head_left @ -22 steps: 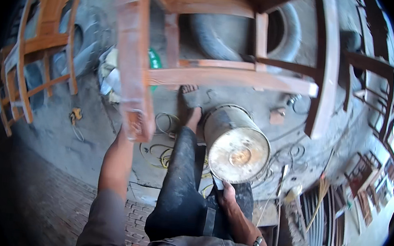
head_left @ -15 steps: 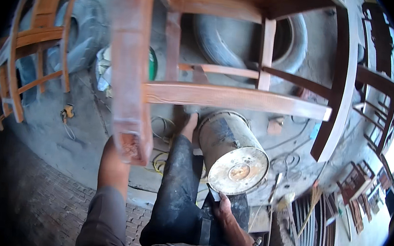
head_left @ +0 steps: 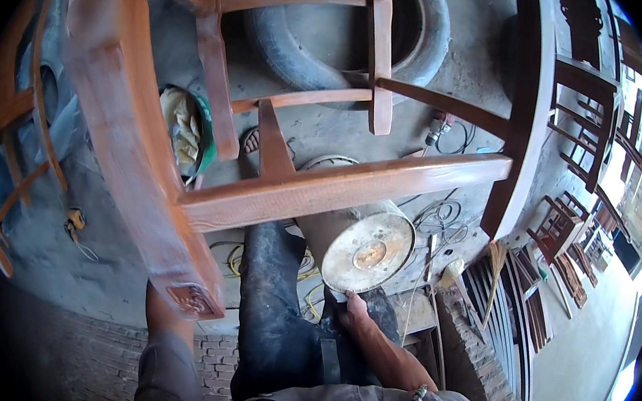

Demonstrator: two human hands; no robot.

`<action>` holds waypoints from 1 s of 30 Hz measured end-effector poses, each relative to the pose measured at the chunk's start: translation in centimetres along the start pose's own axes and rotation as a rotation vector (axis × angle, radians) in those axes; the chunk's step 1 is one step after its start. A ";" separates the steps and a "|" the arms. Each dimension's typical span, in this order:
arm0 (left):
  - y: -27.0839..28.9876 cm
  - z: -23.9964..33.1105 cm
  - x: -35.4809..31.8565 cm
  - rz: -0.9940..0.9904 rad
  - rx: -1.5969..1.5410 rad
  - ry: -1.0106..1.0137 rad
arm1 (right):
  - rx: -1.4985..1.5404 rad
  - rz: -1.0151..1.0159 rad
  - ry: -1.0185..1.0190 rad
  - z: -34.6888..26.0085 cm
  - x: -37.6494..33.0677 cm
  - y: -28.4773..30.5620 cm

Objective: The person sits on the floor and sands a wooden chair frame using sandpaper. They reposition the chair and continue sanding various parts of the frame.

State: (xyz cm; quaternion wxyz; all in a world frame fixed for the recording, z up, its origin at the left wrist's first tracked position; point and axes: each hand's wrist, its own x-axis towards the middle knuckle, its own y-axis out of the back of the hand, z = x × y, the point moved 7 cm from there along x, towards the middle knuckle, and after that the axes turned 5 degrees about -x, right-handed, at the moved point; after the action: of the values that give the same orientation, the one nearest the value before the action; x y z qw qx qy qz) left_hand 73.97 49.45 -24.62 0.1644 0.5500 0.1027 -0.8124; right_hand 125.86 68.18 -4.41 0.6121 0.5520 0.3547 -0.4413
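A reddish-brown wooden chair frame [head_left: 346,181], tilted with its legs toward me, fills the upper middle. Its thick near-left leg [head_left: 136,152] has a carved end [head_left: 194,299]. My left forearm [head_left: 170,324] goes up behind that leg, so the left hand is hidden and its grip cannot be seen. Low by my thigh, my right hand [head_left: 357,312] has its fingers closed on a small pale sheet [head_left: 339,296]. Just above that hand is the round end of a stained whitish bucket [head_left: 368,253] lying on its side, below the chair's rail.
A large tyre [head_left: 437,38] lies beyond the chair. A green-rimmed tub [head_left: 208,139] holds pale cloth-like material. A power tool [head_left: 440,123] and coiled cable [head_left: 443,212] are on the floor. Another chair [head_left: 17,105] stands left; a straw broom [head_left: 495,275] and stacked strips [head_left: 507,311] lie right.
The near-left leg has swung left and lower, tilting the chair frame more. My view has shifted, so floor items appear further left. The right hand stays by the bucket with the pale sheet.
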 end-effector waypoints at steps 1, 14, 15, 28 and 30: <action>-0.2 -0.2 -0.7 0.004 0.013 0.026 | 0.043 -0.022 -0.026 0.3 0.8 0.0; 3.7 2.7 -5.3 0.065 -0.004 0.105 | -0.899 -0.123 0.455 -4.3 -9.2 -7.5; 3.9 3.3 -5.3 0.060 0.014 0.093 | -0.987 -0.130 0.558 -5.7 -10.7 -8.7; 5.2 1.0 -10.5 0.009 -0.202 0.140 | -1.477 -0.239 1.428 -12.1 -22.8 -16.2; 4.7 1.1 -12.8 0.005 -0.241 0.140 | -1.610 -0.293 1.387 -12.8 -21.4 -16.8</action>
State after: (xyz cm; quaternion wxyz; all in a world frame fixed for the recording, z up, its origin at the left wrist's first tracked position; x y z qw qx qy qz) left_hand 79.17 46.65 -12.30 0.2235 0.5820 0.2095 -0.7533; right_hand 103.15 84.00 7.44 0.4020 0.0686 0.8743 0.2632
